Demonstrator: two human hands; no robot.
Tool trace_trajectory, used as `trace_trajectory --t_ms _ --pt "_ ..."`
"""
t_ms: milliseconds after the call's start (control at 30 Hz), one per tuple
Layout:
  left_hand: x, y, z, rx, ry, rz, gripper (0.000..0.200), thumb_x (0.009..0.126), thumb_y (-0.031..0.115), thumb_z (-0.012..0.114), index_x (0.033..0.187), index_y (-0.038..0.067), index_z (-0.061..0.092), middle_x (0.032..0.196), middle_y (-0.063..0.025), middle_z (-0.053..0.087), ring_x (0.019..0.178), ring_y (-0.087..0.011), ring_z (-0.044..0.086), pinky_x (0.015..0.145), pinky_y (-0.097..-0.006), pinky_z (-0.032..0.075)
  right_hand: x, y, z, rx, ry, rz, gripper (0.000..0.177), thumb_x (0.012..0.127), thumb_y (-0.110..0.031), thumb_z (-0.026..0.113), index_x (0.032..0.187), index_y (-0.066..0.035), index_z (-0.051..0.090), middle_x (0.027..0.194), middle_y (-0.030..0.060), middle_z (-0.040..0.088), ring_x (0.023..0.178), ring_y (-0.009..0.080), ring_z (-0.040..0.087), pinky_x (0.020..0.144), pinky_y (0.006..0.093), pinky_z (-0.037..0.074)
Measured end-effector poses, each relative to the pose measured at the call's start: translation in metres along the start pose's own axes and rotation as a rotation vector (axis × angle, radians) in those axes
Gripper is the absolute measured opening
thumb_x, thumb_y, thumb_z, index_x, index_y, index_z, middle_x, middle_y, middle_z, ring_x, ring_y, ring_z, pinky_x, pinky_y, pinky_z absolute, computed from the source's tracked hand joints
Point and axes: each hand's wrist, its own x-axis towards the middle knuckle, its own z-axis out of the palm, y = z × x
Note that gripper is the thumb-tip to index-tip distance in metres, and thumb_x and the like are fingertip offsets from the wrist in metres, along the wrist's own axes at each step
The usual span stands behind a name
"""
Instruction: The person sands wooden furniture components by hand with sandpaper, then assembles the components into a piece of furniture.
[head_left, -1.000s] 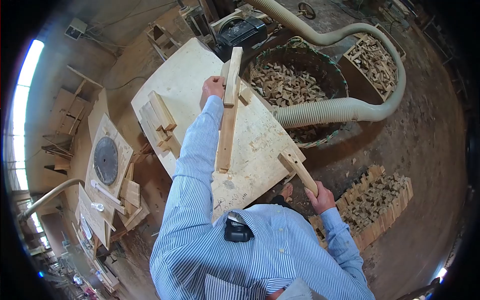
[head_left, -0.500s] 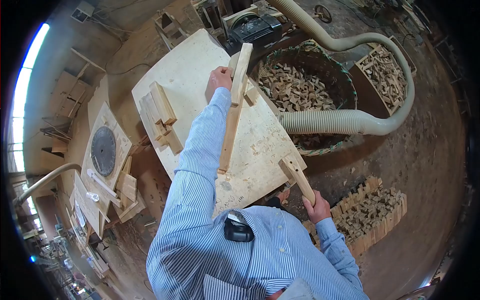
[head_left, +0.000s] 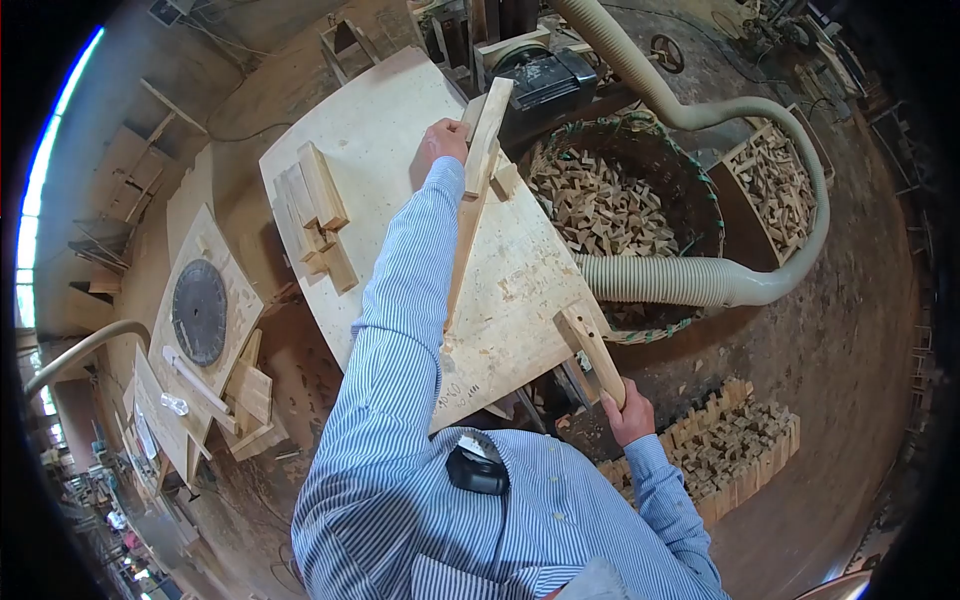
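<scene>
A pale plywood tabletop (head_left: pixel 520 320) lies in front of me. My left hand (head_left: pixel 445 140) is closed at its far side, fingers curled against a short wooden block (head_left: pixel 473 116). Beside that block, a wooden bar (head_left: pixel 492 125) rests along a longer wooden strip (head_left: pixel 465 265) on the table. My right hand (head_left: pixel 630 412) is wrapped round the near end of a wooden handle (head_left: pixel 594 355) at the table's near right edge. Dark holes show in this handle. Several wooden pieces (head_left: pixel 318 190) lie stacked to the left of my left arm.
Beyond the table stands a dark motor (head_left: pixel 545 78). A basket of wood offcuts (head_left: pixel 600 205) sits at the right, crossed by a ribbed hose (head_left: pixel 660 280). More offcuts fill a crate (head_left: pixel 775 185) and a pile (head_left: pixel 715 455). A round saw blade (head_left: pixel 200 312) lies on boards at left.
The whole view has shifted slightly. Both hands keep about the same places on the block and the handle, and no object has clearly moved on the table.
</scene>
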Motion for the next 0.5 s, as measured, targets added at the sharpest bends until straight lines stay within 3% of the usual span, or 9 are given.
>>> trace_trajectory --t_ms 100,500 --pt "0.023 -0.006 0.005 -0.013 0.025 0.030 0.019 0.089 0.027 0.081 0.095 0.009 0.083 0.093 -0.0114 0.080 0.089 -0.0281 0.075 0.085 -0.0417 0.057 0.017 -0.019 -0.002 0.027 -0.002 0.020 0.044 0.100 -0.039 0.068 0.127 -0.004 0.062 0.099 0.0281 0.074 0.091 0.0474 0.073 0.078 0.0530 0.058" --pt "0.066 -0.015 0.008 0.018 0.055 0.050 0.022 0.087 0.030 0.081 0.098 0.011 0.083 0.101 -0.0161 0.079 0.098 -0.0342 0.075 0.092 -0.0452 0.057 0.043 -0.052 -0.007 0.056 0.015 0.027 0.047 0.100 -0.045 0.067 0.127 -0.006 0.063 0.103 0.0239 0.076 0.094 0.0441 0.074 0.082 0.0505 0.058"
